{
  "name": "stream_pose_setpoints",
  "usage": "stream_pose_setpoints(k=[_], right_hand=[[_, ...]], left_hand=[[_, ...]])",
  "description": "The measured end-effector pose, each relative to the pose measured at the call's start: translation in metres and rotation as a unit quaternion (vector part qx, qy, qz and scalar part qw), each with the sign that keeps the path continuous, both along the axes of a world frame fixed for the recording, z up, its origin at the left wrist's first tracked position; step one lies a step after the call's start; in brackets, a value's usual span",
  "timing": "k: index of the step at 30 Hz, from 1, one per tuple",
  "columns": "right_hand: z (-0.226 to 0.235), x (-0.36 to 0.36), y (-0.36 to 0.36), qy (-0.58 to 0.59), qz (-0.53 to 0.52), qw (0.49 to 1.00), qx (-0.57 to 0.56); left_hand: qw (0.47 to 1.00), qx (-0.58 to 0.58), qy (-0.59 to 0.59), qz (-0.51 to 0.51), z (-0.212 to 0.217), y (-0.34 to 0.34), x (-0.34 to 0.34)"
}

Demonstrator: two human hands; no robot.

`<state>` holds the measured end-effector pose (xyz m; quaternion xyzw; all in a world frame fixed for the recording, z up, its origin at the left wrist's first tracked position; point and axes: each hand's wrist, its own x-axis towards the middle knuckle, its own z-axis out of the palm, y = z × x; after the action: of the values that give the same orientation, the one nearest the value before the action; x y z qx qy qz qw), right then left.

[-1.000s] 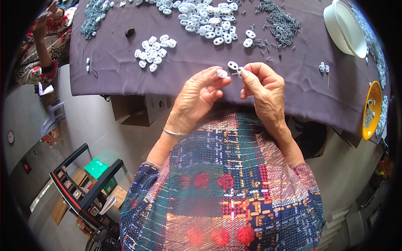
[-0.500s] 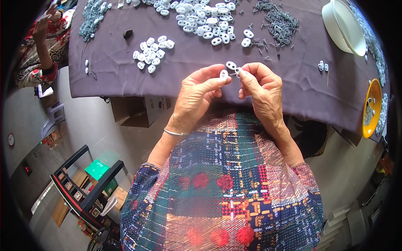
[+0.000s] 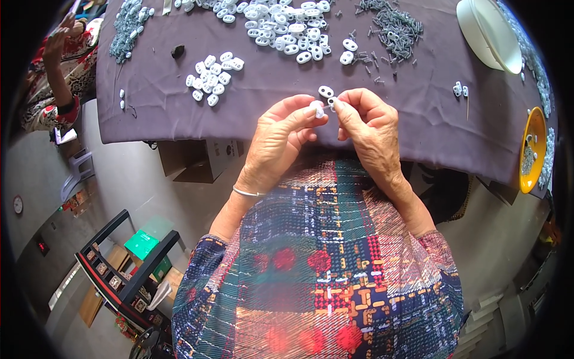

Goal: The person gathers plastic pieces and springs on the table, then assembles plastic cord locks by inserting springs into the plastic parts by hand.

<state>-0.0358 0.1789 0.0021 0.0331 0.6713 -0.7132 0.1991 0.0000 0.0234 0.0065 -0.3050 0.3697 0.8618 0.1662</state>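
Note:
My left hand [image 3: 272, 136] is closed, pinching a small white plastic piece [image 3: 317, 109] between thumb and fingertips. My right hand [image 3: 369, 128] is closed too. At its thumb tip shows a thin, ribbed grey piece [image 3: 326, 107], like a small spring or screw, pointing at the white piece in my left hand. A white holed piece [image 3: 331, 101] shows right by my right thumb; whether it is gripped I cannot tell. Just beyond the fingertips another white oval two-holed piece [image 3: 326, 91] lies on the dark tablecloth [image 3: 263, 81].
A small group of white ovals [image 3: 210, 80] lies left, a bigger heap [image 3: 287, 30] beyond. Small grey pieces [image 3: 396, 37] are piled at far right-centre. A white tub [image 3: 487, 36] and a yellow bowl [image 3: 533, 149] stand right. Another person's arm [image 3: 57, 72] shows at left.
My hands have come closer together, and the ribbed grey piece now meets or nearly meets the white piece in my left hand. That white piece has turned from face-on.

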Motion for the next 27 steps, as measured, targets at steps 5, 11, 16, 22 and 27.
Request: stream_pose_setpoints(k=[5, 11, 16, 22, 27], right_hand=[[0.0011, -0.0016, -0.0007, 0.008, 0.0, 1.0, 0.01], [0.0014, -0.0031, 0.001, 0.0, 0.0, 1.0, 0.029], [0.0033, -0.0036, 0.0029, 0.0, 0.017, 0.999, 0.027], [0.0, -0.0039, 0.0033, 0.03, 0.04, 0.997, 0.058], [-0.0007, -0.0033, 0.0032, 0.029, 0.043, 0.997, 0.063]], left_hand=[[0.999, -0.038, 0.027, -0.005, 0.0022, 0.003, 0.0005], [0.995, -0.098, 0.033, -0.007, 0.0029, 0.0049, 0.0006], [0.995, -0.096, 0.027, -0.013, -0.0004, 0.0034, 0.0027], [0.996, -0.084, 0.016, -0.017, -0.0025, 0.0016, 0.0037], [0.997, -0.077, 0.017, -0.01, -0.0035, 0.0014, 0.0035]])
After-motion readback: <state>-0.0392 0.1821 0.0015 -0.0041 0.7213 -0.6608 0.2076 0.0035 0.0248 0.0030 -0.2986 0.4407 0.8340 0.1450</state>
